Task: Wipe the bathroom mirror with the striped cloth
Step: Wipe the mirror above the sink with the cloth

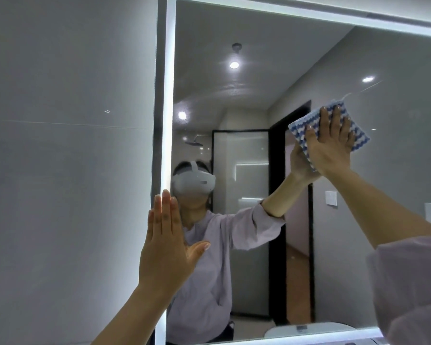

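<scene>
The striped cloth (297, 128) is pressed to the bathroom mirror (259, 95) at two o'clock by the right hand (331, 145), fingers straight and slightly spread. The left hand (164, 247), fingers together, is laid on the lit edge (166, 120) at eight o'clock. Wiping is judged under way, with the lower glass likely left to do.

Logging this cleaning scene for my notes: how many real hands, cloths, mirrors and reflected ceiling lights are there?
Hands: 2 (left hand, right hand)
Striped cloth: 1
Mirror: 1
Reflected ceiling lights: 3
Total: 7
</scene>
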{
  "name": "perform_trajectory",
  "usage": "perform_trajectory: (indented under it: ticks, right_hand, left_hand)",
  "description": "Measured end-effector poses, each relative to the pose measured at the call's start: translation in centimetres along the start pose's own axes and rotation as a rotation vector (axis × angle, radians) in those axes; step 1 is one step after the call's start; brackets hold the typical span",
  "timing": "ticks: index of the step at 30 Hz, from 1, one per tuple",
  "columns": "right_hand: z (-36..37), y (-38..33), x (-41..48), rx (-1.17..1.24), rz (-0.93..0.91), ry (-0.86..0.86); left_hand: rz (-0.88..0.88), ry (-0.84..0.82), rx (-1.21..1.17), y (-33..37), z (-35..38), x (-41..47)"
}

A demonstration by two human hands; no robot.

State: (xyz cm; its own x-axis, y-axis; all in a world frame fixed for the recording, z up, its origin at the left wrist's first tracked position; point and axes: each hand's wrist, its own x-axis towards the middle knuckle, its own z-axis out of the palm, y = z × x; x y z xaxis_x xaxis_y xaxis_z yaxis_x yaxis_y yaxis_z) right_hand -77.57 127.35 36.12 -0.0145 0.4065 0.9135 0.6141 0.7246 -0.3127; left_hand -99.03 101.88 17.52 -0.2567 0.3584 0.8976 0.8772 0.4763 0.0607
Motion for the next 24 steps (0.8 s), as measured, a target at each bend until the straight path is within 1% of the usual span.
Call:
perform_trajectory:
  ticks: [4,6,10,12,15,19,21,24]
  right_hand:
    - [-0.1,-1.9,0.6,0.019,0.074,-0.025]
    - [-0.2,-3.6,1.2,0.012,0.064,-0.030]
    - [0.1,-8.0,1.8,-0.001,-0.065,-0.011]
    - [0.4,-10.6,1.7,0.007,-0.158,0.001]
    - [0.9,-15.0,0.9,0.023,-0.266,-0.010]
    - [1.5,-20.4,-0.9,0.026,-0.396,-0.009]
    - [1.8,-22.3,-1.9,0.020,-0.474,0.001]
    - [2.5,-24.4,-3.3,-0.020,-0.592,-0.029]
  left_hand:
    - [0.001,-0.003,-0.021,0.1,0.0,-0.1]
    - [0.000,-0.008,-0.023,0.0,0.0,0.0]
    - [0.003,0.011,-0.031,-0.1,0.1,0.0]
    - [0.005,0.025,-0.037,-0.1,0.2,0.0]
    - [0.000,0.042,-0.058,0.0,0.2,0.0]
    - [-0.004,0.025,-0.046,0.1,-0.1,0.0]
    - [-0.006,0.018,-0.031,0.1,-0.2,0.0]
    - [-0.016,0.015,-0.014,0.2,-0.3,0.1]
